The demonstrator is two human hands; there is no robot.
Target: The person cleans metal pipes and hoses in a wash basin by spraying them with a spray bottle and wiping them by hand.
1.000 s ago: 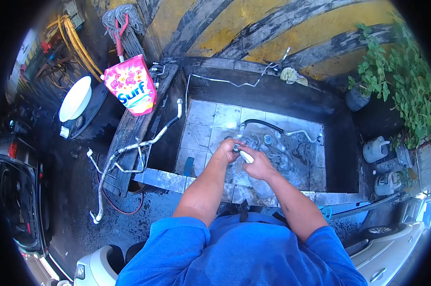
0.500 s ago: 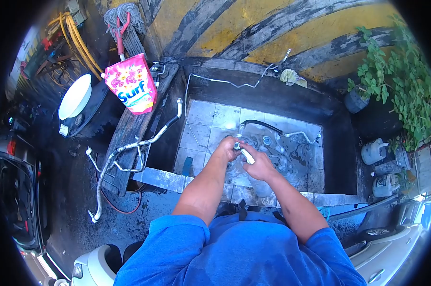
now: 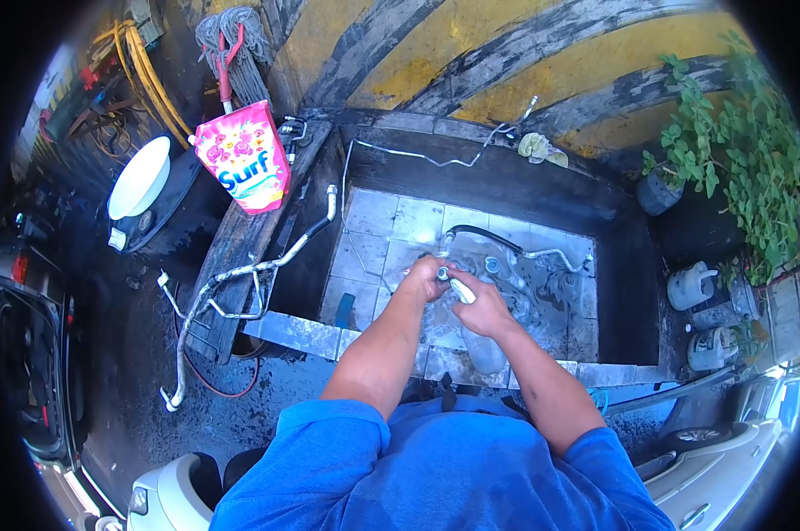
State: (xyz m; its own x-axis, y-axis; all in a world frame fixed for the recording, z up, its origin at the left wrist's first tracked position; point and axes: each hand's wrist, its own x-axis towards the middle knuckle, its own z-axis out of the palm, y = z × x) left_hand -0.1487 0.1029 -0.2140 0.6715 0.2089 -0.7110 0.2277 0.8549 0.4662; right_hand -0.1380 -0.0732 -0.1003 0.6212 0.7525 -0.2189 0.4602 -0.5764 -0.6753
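Both of my hands are close together over the tiled basin [image 3: 391, 212]. My left hand [image 3: 428, 274] is closed around a metal pipe fitting [image 3: 442, 273] with a round end. In my right hand [image 3: 484, 308] is a white handle [image 3: 462, 290], held against the fitting; its working end is hidden, so I cannot tell its kind. Just beyond, a black hose with metal pipe ends [image 3: 497, 233] lies in soapy grey water [image 3: 541, 296]. A small round blue-and-white piece [image 3: 493, 265] sits in the suds. Below my right hand is a translucent bottle-like container [image 3: 485, 354].
On the wooden plank [image 3: 227, 252] left stand a pink Surf detergent bag [image 3: 243, 159] and a bent metal pipe [image 3: 267, 264]. A thin pipe [image 3: 417, 157] and a cloth [image 3: 541, 149] rest at the basin's back. White jugs [image 3: 692, 286] and plants [image 3: 754, 168] are right; a white basin [image 3: 140, 177] is left.
My hands stay at the fitting with only a slight shift, and the whole view has tilted a little. The objects around the basin have not moved.
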